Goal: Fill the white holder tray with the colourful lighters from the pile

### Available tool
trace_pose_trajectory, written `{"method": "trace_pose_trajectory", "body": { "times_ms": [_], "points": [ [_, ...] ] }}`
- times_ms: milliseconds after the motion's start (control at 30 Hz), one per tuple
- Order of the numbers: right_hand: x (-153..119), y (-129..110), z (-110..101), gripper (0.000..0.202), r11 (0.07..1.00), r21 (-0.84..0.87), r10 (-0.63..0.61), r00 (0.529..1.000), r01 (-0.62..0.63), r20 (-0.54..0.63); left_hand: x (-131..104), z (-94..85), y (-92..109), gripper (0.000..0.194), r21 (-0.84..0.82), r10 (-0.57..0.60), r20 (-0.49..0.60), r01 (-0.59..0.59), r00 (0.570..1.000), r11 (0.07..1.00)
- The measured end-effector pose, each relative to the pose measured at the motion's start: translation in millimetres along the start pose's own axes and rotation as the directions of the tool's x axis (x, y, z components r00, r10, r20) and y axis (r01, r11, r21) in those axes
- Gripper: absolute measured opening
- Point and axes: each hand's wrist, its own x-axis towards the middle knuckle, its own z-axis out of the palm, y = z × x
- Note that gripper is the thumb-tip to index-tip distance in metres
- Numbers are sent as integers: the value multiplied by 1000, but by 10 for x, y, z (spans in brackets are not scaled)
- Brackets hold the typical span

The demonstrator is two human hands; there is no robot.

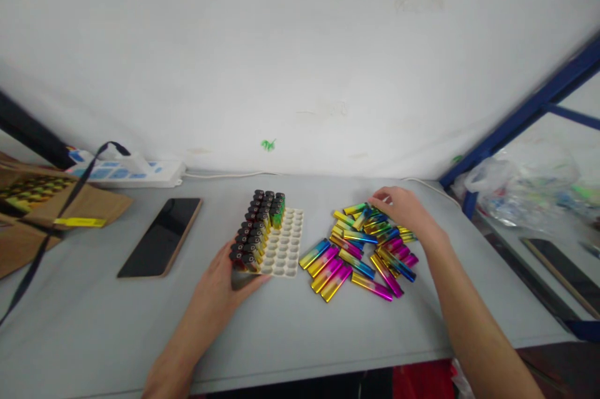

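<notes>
A white tray with rows of round holes stands on the grey table. Dark-topped cylinders fill its left side, and its right columns are bare. My left hand holds the tray's near left corner between thumb and fingers. Right of the tray lies a loose pile of shiny tubes in yellow, blue and magenta. At the pile's far edge my right hand has its fingertips pressed together on the tubes; whether one is gripped is too small to tell.
A black phone lies left of the tray. Behind it is a white power strip. An open brown box with more cylinders and a dark strap is at far left. Blue metal frame and plastic bags stand on the right.
</notes>
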Motion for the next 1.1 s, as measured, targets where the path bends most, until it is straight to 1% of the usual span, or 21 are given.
{"method": "trace_pose_trajectory", "body": {
  "times_ms": [100,167,233,300,400,467,533,600,667,733,833,867,1000,1033,1067,1100],
  "points": [
    [171,-110,69,43,998,-51,-25,995,30,101,2,2,-10,65,-9,11,6,-11,1000,1000],
    [238,-145,117,47,997,-68,-23,989,34,147,2,10,-18,64,-25,23,9,-23,1000,999],
    [270,-147,159,44,998,-55,-3,982,14,186,2,23,-25,62,-45,36,0,-36,999,998],
    [285,-126,188,36,1000,-25,-2,976,8,219,1,37,-28,63,-63,49,-15,-50,999,997],
    [300,-90,203,31,997,23,-76,967,72,242,0,51,-29,67,-89,66,-35,-69,997,994],
    [301,-85,198,32,987,63,-158,965,148,210,0,56,-33,68,-103,72,-37,-76,997,992],
    [287,-100,189,35,973,118,-213,967,197,138,1,61,-43,67,-108,79,-36,-83,996,991],
    [257,-137,182,40,962,200,-204,977,188,65,4,67,-58,66,-106,89,-39,-93,995,990],
    [218,-194,178,46,935,319,-172,985,155,24,7,74,-74,67,-99,90,-41,-94,995,991],
    [180,-272,174,51,867,483,-152,988,122,24,9,78,-86,69,-91,80,-43,-83,996,992],
    [138,-421,138,52,704,705,-144,989,87,22,10,79,-94,71,-87,65,-36,-68,997,994],
    [128,-477,115,51,659,748,-137,990,82,13,10,78,-94,71,-87,62,-34,-65,997,994],
    [96,-724,8,45,527,847,-93,995,71,-25,4,74,-92,69,-74,58,-33,-60,998,995],
    [87,-790,-4,43,480,874,-83,996,70,-34,3,74,-91,69,-69,54,-34,-56,998,996],
    [76,-857,-5,41,414,907,-71,997,69,-43,2,73,-90,70,-67,51,-35,-53,998,996],
    [63,-923,7,39,327,943,-60,997,65,-48,2,73,-88,70,-66,48,-36,-50,998,997]
  ]
}}
